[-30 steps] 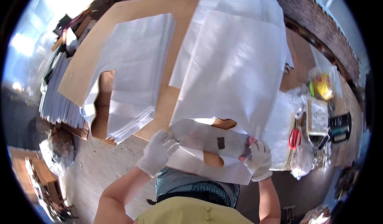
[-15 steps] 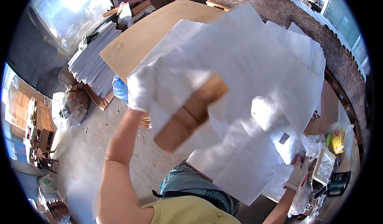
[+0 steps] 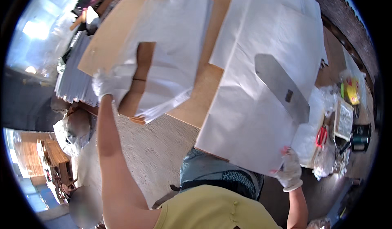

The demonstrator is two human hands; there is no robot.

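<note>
My left hand [image 3: 103,84], in a white glove, is closed on the left edge of a white paper bag [image 3: 173,72]. The bag lies on a stack of the same at the board's left, its brown inside showing at a gap. More white paper bags [image 3: 249,123] lie in a pile on the right, jutting over the near edge. A flat grey metal plate [image 3: 281,86] with a small dark slot rests on them. At that pile's near right corner is my right hand [image 3: 290,172], also gloved, its fingers apart against the paper edge.
Under the bags is a tan board [image 3: 196,102]. Red-handled scissors [image 3: 321,136], clear plastic and a dark mug [image 3: 361,137] are at the right. Another paper stack [image 3: 75,76] stands at far left, with a filled plastic bag [image 3: 71,135] on the floor.
My left hand has moved left and laid the white paper bag down on the left stack. The metal plate is now uncovered. My right hand has shifted nearer to me, to the pile's corner.
</note>
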